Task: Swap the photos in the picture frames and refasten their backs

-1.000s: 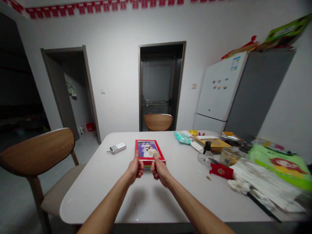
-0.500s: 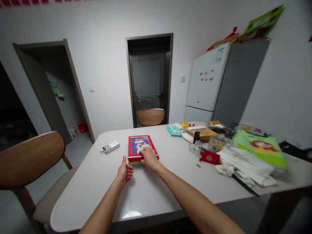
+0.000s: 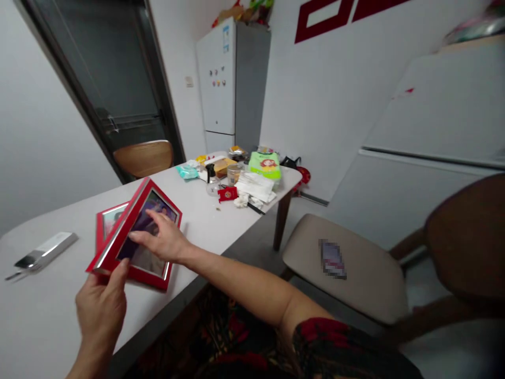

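A red photo frame (image 3: 136,263) is lifted and tilted above the white table (image 3: 205,223). My left hand (image 3: 100,310) grips its near lower corner, thumb on the front edge. My right hand (image 3: 163,239) rests on the glass with fingers stretched flat across the picture. A second red frame (image 3: 105,221) lies flat on the table just behind the raised one, partly hidden by it.
A silver flat device (image 3: 43,250) lies at the table's left. Clutter sits at the far end: a spray bottle (image 3: 212,179), a red packet (image 3: 228,194), a green bag (image 3: 265,164), papers. A wooden chair (image 3: 144,157) stands behind, another chair (image 3: 355,263) at right with a small object on its seat, a fridge (image 3: 216,89) beyond.
The top red frame has been lifted off the stack and tilted up. My left hand has taken its corner. The view has swung to the right along the table.
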Available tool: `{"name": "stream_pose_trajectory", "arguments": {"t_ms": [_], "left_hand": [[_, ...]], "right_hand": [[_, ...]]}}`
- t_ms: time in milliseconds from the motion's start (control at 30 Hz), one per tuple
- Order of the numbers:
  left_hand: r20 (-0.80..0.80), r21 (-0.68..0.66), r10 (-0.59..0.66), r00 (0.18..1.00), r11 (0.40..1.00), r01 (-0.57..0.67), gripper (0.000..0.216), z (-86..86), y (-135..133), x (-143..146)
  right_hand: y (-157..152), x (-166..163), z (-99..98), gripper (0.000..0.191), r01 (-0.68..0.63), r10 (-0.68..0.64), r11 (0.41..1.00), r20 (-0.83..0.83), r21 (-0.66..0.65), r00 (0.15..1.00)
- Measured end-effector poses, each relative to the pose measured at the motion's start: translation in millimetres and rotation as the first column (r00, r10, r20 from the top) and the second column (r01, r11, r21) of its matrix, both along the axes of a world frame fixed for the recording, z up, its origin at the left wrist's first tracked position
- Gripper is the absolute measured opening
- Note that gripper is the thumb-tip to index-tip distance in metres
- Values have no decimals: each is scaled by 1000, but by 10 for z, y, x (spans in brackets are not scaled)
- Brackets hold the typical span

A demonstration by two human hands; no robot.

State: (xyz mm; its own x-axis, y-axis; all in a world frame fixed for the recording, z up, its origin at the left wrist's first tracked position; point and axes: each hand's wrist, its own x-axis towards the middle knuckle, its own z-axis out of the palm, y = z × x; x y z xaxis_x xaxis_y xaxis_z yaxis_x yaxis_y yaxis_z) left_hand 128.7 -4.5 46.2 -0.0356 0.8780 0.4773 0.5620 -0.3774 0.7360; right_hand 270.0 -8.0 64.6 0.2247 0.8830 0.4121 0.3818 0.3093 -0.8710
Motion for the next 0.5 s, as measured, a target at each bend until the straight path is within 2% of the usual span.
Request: {"name": "stream_pose_trajectory", "arguments": {"t_ms": [33,100,167,233,300,367,433,500], "left_hand": [[-82,-6,-45,996,999,45,33,34,-134,34],[-250,32,-196,948,977,210,35,64,-392,86],[-383,110,-317,867,917,384,38,22,-586,105],[-494,195,-378,783,830,523,43,-81,-688,85],[-602,251,-387,699,739,625,47,-203,-718,40],[-690,279,-341,638,689,669,48,-308,-714,0],[-745,294,-280,605,677,675,45,-395,-702,-15],[-775,282,-254,579,681,676,40,-480,-689,-5]], "right_hand": [[-82,63,28,69,21,-22,1000,-118,-13,993],[-263,161,41,72,15,-13,1000,-346,2,938],[-442,220,-8,73,-20,30,1000,-551,24,834],[-578,256,-104,74,-65,57,998,-690,14,721],[-642,277,-222,67,-128,74,992,-756,-13,650],[-624,287,-349,53,-183,95,983,-770,-29,630],[-543,292,-483,42,-214,102,975,-750,-54,653],[-433,293,-614,38,-209,86,973,-676,-102,731]]}}
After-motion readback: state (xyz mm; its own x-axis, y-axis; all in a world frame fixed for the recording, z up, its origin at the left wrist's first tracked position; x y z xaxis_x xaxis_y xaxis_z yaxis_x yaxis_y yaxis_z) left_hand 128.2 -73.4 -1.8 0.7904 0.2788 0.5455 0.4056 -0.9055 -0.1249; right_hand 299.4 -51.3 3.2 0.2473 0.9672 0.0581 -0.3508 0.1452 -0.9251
